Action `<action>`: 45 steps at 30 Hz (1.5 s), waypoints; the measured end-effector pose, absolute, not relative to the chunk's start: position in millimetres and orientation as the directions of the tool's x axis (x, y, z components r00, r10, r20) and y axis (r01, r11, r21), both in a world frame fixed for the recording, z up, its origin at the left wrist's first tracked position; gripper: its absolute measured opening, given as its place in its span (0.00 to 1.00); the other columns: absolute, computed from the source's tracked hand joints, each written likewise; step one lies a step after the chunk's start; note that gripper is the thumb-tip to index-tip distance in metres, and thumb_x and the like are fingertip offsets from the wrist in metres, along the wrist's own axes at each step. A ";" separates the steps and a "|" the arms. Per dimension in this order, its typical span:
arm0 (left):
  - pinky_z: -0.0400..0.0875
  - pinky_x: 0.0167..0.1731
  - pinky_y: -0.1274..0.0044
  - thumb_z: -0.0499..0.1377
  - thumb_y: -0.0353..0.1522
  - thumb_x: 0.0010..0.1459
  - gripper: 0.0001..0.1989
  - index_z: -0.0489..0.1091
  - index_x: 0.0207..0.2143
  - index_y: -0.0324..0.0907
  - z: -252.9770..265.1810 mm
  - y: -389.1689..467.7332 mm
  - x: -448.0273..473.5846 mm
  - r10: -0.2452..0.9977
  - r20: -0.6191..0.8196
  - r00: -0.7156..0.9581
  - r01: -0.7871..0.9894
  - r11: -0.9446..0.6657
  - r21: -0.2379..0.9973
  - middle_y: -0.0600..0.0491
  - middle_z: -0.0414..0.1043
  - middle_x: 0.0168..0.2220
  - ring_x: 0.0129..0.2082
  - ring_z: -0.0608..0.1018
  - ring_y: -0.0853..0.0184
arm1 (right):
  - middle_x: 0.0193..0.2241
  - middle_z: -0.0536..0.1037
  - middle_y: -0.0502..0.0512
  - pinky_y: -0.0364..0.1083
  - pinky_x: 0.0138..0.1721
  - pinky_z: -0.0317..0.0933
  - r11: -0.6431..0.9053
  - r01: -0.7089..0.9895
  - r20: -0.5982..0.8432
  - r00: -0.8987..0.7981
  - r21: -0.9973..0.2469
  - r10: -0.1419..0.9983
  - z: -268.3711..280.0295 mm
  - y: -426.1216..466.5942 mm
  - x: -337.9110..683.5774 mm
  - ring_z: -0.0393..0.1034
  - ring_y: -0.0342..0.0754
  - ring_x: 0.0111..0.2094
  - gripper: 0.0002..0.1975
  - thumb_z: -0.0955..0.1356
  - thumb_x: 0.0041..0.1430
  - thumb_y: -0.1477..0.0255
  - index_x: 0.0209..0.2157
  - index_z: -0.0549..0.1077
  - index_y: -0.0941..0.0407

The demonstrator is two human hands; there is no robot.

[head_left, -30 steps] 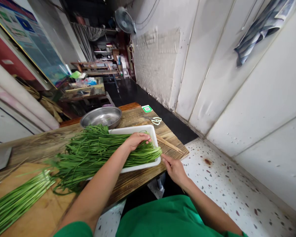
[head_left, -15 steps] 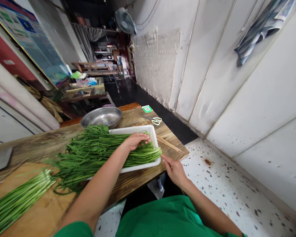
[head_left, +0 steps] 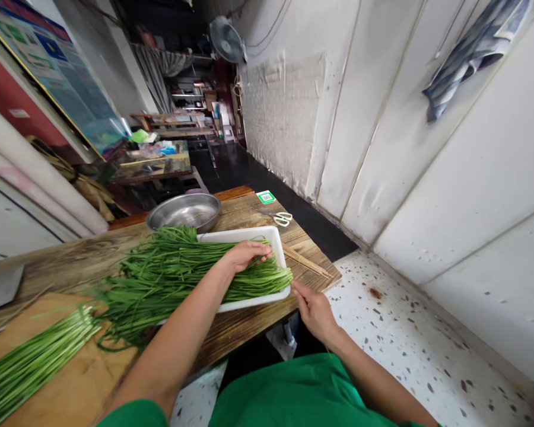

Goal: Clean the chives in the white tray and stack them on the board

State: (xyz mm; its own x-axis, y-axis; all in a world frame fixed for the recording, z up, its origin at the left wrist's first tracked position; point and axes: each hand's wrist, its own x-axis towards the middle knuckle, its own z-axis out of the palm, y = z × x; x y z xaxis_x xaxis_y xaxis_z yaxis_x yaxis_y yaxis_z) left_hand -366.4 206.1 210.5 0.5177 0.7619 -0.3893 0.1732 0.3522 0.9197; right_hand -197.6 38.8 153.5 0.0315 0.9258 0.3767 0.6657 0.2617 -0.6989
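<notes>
A thick heap of garlic chives (head_left: 173, 267) lies in and over the left end of a white tray (head_left: 276, 237), leaves to the left and pale stem ends to the right. Over the stems is my left hand (head_left: 244, 255), its fingers pressed together; what they pinch is too small to make out. Just off the tray's right front corner, my right hand (head_left: 315, 311) pinches at the tips of the stem ends with thumb and forefinger. A second bunch of chives (head_left: 40, 362) rests on a round wooden board (head_left: 89, 379).
Behind the tray stands a metal basin (head_left: 184, 210). Scissors (head_left: 281, 218), a green QR card (head_left: 266, 197) and thin wooden sticks (head_left: 309, 261) lie near the table's (head_left: 231, 329) right end. At far left is a flat metal blade (head_left: 2, 289). A white wall is on the right.
Almost nothing differs. Both hands keep their places, with the left fingers drawn slightly closer together. The chives and tray look the same.
</notes>
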 end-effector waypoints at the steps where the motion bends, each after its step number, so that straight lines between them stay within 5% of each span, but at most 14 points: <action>1: 0.61 0.21 0.84 0.66 0.34 0.37 0.13 0.71 0.25 0.34 210.2 206.3 -366.5 0.760 -0.388 0.522 0.176 0.349 0.921 0.51 0.70 0.27 0.22 0.68 0.77 | 0.39 0.76 0.54 0.43 0.40 0.65 0.258 0.670 0.377 0.036 -0.697 0.925 153.3 38.3 -198.3 0.72 0.48 0.37 0.16 0.58 0.59 0.72 0.46 0.69 0.55; 20: 0.65 0.32 0.75 0.67 0.33 0.33 0.13 0.74 0.24 0.35 215.8 188.2 -360.0 0.624 -0.378 0.684 0.242 0.294 0.925 0.51 0.73 0.23 0.25 0.72 0.69 | 0.32 0.78 0.55 0.43 0.36 0.66 0.252 0.677 0.414 0.085 -0.692 0.906 153.7 45.0 -209.5 0.74 0.47 0.31 0.17 0.57 0.59 0.71 0.48 0.68 0.56; 23: 0.65 0.31 0.76 0.66 0.36 0.35 0.15 0.74 0.27 0.35 218.2 187.9 -360.9 0.637 -0.354 0.685 0.279 0.219 0.935 0.51 0.74 0.24 0.25 0.71 0.69 | 0.33 0.78 0.55 0.43 0.36 0.66 0.262 0.665 0.427 0.094 -0.699 0.899 151.6 48.1 -210.7 0.74 0.47 0.31 0.17 0.57 0.59 0.71 0.47 0.69 0.56; 26: 0.64 0.30 0.77 0.61 0.38 0.43 0.16 0.74 0.34 0.37 220.5 196.9 -367.9 0.778 -0.223 0.587 0.353 0.002 0.936 0.50 0.74 0.28 0.26 0.72 0.69 | 0.36 0.77 0.55 0.43 0.38 0.66 0.273 0.657 0.442 0.103 -0.702 0.891 147.3 47.5 -209.8 0.73 0.47 0.34 0.17 0.57 0.59 0.71 0.47 0.69 0.56; 28: 0.63 0.31 0.77 0.59 0.36 0.46 0.13 0.74 0.34 0.40 218.9 205.9 -373.9 0.889 -0.063 0.454 0.518 -0.206 0.830 0.51 0.74 0.30 0.29 0.72 0.68 | 0.37 0.77 0.55 0.44 0.39 0.66 0.272 0.654 0.437 0.099 -0.706 0.894 143.9 45.8 -208.5 0.73 0.47 0.35 0.17 0.58 0.59 0.72 0.47 0.69 0.56; 30: 0.62 0.34 0.76 0.59 0.33 0.45 0.09 0.75 0.31 0.42 213.8 213.9 -378.1 0.924 0.056 0.378 0.734 -0.336 0.590 0.51 0.74 0.32 0.33 0.73 0.65 | 0.38 0.77 0.55 0.44 0.39 0.66 0.271 0.650 0.431 0.097 -0.710 0.897 140.8 44.1 -207.5 0.73 0.47 0.35 0.17 0.58 0.59 0.72 0.47 0.69 0.56; 33: 0.61 0.35 0.75 0.59 0.32 0.44 0.07 0.75 0.29 0.44 202.7 219.8 -377.9 0.915 0.051 0.400 0.886 -0.401 0.234 0.50 0.74 0.32 0.35 0.72 0.61 | 0.39 0.76 0.55 0.43 0.39 0.66 0.263 0.648 0.431 0.112 -0.715 0.895 138.0 43.1 -207.1 0.73 0.47 0.36 0.16 0.59 0.58 0.72 0.47 0.69 0.56; 35: 0.60 0.35 0.74 0.58 0.34 0.46 0.08 0.75 0.31 0.44 196.5 220.0 -373.8 0.905 0.048 0.422 0.897 -0.424 0.124 0.48 0.73 0.33 0.36 0.72 0.61 | 0.38 0.76 0.55 0.43 0.39 0.66 0.258 0.650 0.428 0.115 -0.715 0.897 138.0 43.3 -207.6 0.73 0.47 0.36 0.16 0.59 0.58 0.72 0.46 0.69 0.56; 40: 0.57 0.40 0.72 0.58 0.36 0.47 0.09 0.74 0.32 0.46 191.7 218.8 -363.2 0.895 0.124 0.429 0.898 -0.437 0.044 0.48 0.71 0.36 0.40 0.69 0.60 | 0.39 0.76 0.56 0.43 0.39 0.66 0.260 0.647 0.422 0.106 -0.717 0.901 140.0 43.5 -208.8 0.73 0.48 0.36 0.17 0.58 0.59 0.71 0.47 0.69 0.56; 45: 0.56 0.39 0.73 0.58 0.32 0.46 0.06 0.74 0.27 0.45 191.6 220.1 -363.6 0.897 0.086 0.434 0.884 -0.443 0.151 0.49 0.72 0.34 0.38 0.69 0.61 | 0.38 0.77 0.56 0.44 0.38 0.67 0.247 0.651 0.412 0.111 -0.717 0.904 141.8 42.8 -208.3 0.73 0.48 0.35 0.16 0.58 0.59 0.71 0.47 0.69 0.57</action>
State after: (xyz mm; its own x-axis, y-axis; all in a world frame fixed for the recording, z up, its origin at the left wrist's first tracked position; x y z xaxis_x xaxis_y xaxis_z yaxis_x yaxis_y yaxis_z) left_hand -363.6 220.1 191.6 0.4345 0.8966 0.0856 0.8839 -0.4427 0.1508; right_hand -208.3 42.8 141.8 0.1112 0.9042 0.4123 0.6515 0.2470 -0.7173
